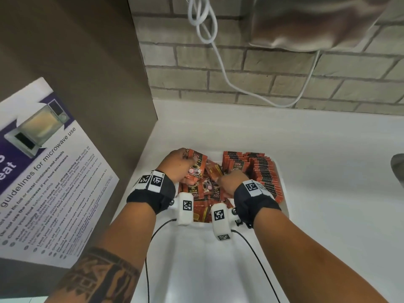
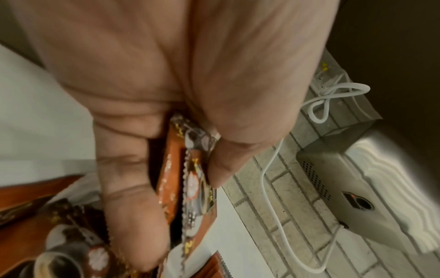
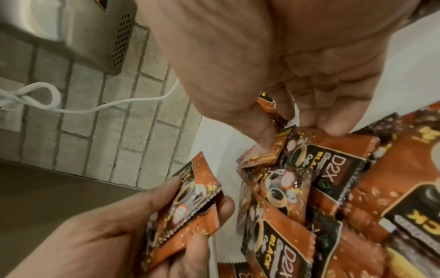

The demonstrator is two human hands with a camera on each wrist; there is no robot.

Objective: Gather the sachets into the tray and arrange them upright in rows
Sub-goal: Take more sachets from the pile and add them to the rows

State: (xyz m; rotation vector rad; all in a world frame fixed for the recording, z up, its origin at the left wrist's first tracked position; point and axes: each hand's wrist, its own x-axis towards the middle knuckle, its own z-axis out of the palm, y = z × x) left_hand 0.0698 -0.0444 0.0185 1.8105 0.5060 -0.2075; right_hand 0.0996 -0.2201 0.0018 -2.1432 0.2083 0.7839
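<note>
A white tray (image 1: 283,193) on the counter holds orange-and-black coffee sachets. Along its right side several sachets stand upright in rows (image 1: 265,171). A loose pile of sachets (image 1: 203,191) fills the left and middle. My left hand (image 1: 188,159) hovers over the tray's far left and grips a few sachets (image 2: 190,180) between thumb and fingers (image 2: 133,203); this held bundle (image 3: 188,205) also shows in the right wrist view. My right hand (image 1: 231,179) reaches down into the pile, thumb and fingers pinching the end of one sachet (image 3: 273,150).
A brown cabinet side with a microwave-use poster (image 1: 43,171) stands close on the left. Behind the tray is a brick wall (image 1: 218,79) with a dangling white cable (image 1: 220,62) and a metal appliance (image 1: 306,22) above. White counter (image 1: 328,171) lies to the right.
</note>
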